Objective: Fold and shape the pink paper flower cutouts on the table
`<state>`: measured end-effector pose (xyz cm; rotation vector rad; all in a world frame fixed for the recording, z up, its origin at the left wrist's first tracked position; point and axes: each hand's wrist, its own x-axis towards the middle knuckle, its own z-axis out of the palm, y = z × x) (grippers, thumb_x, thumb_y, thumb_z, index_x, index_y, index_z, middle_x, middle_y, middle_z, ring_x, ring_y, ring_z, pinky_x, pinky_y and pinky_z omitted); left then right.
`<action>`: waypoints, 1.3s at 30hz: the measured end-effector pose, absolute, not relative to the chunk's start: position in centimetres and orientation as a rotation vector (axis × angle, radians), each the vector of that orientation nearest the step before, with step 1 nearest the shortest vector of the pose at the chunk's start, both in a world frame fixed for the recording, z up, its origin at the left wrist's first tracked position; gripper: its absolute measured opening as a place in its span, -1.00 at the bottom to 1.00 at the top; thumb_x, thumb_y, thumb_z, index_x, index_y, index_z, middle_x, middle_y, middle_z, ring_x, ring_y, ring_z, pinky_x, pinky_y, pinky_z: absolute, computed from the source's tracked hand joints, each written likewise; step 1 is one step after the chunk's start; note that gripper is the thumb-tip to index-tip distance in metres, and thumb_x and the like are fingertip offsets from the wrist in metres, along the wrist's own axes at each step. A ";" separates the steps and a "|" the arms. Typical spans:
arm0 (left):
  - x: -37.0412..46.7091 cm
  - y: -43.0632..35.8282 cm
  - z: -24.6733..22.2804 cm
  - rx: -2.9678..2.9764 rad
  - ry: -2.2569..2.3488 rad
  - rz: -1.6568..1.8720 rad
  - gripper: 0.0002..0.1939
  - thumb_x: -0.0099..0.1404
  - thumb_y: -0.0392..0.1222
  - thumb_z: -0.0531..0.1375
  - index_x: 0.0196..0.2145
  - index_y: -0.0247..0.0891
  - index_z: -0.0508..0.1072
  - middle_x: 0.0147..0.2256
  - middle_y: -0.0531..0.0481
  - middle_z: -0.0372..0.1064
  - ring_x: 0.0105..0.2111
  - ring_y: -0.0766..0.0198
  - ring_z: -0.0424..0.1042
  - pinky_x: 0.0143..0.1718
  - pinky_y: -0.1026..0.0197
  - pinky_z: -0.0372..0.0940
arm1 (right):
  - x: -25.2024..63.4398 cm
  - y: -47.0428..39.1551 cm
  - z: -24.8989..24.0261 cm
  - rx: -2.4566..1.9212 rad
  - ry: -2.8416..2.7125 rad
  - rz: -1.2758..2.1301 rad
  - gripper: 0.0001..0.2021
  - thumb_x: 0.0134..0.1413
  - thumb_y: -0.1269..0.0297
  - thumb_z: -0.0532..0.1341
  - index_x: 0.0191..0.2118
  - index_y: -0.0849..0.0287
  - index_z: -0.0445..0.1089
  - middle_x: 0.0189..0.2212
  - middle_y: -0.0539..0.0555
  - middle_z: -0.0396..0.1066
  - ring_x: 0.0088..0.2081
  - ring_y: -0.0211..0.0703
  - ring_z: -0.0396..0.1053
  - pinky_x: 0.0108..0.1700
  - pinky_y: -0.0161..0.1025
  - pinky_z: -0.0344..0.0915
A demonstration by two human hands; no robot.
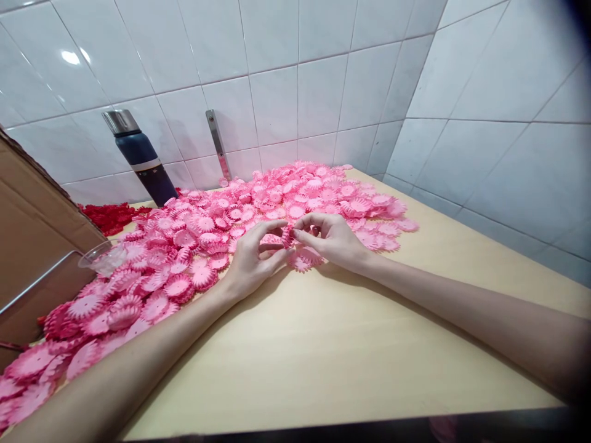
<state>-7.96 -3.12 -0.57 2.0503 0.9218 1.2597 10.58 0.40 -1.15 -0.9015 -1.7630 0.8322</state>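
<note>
Both hands meet over the table [323, 344], at the front edge of a wide heap of pink scalloped discs [203, 274]. Between my left hand [253, 255] and my right hand [330, 239] is a small pink frilled piece [287, 236]. The fingers and thumb of my left hand close around it from the left. My right hand pinches it from the right, with its other fingers curled. Just under the hands, a pale pink disc [302, 259] lies on the tabletop.
A dark blue bottle [146, 159] stands behind the heap, near red pieces [111, 216]. A metal strip [217, 144] leans on the tiled wall [318, 92]. At the left are a cardboard box [37, 227] and a clear plastic cup [104, 258].
</note>
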 end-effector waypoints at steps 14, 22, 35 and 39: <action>-8.4 -3.1 -0.2 2.449 1.006 1.240 -0.58 0.10 -0.08 0.34 -0.08 -0.17 0.43 -0.16 -0.07 0.45 -0.15 0.20 0.35 -0.24 0.21 0.30 | 10.6 -0.1 -1.0 -0.662 -1.692 1.217 -0.74 -0.11 0.21 0.39 -0.31 0.22 0.40 -0.42 0.03 0.45 -0.36 -0.18 0.45 -0.30 -0.23 0.39; -8.4 -2.9 -0.4 2.432 1.044 1.228 -0.56 0.14 -0.08 0.31 -0.02 -0.17 0.40 -0.13 -0.10 0.45 -0.14 0.16 0.39 -0.22 0.16 0.29 | 10.6 -0.7 -0.8 -0.695 -1.655 1.303 -0.61 0.00 0.21 0.33 -0.08 0.12 0.21 -0.59 -0.14 0.37 -0.55 -0.30 0.36 -0.50 -0.36 0.29; -8.1 -3.0 -0.3 2.370 1.106 1.164 -0.55 0.11 -0.04 0.33 -0.06 -0.22 0.43 -0.23 -0.11 0.47 -0.22 0.15 0.41 -0.24 0.15 0.31 | 10.5 -0.6 -0.6 -0.771 -1.736 1.109 -0.72 0.14 0.03 0.19 -0.21 0.11 0.19 -0.73 -0.25 0.02 -0.73 -0.43 -0.03 -0.70 -0.45 -0.07; -8.2 -3.1 -0.4 2.346 1.112 1.152 -0.65 0.16 -0.08 0.29 -0.11 -0.25 0.45 -0.25 -0.10 0.47 -0.27 0.20 0.42 -0.26 0.18 0.32 | 10.5 -0.5 -0.7 -0.705 -1.800 1.105 -0.71 0.14 0.01 0.18 -0.22 0.12 0.21 -0.71 -0.22 0.08 -0.70 -0.40 0.08 -0.66 -0.42 -0.02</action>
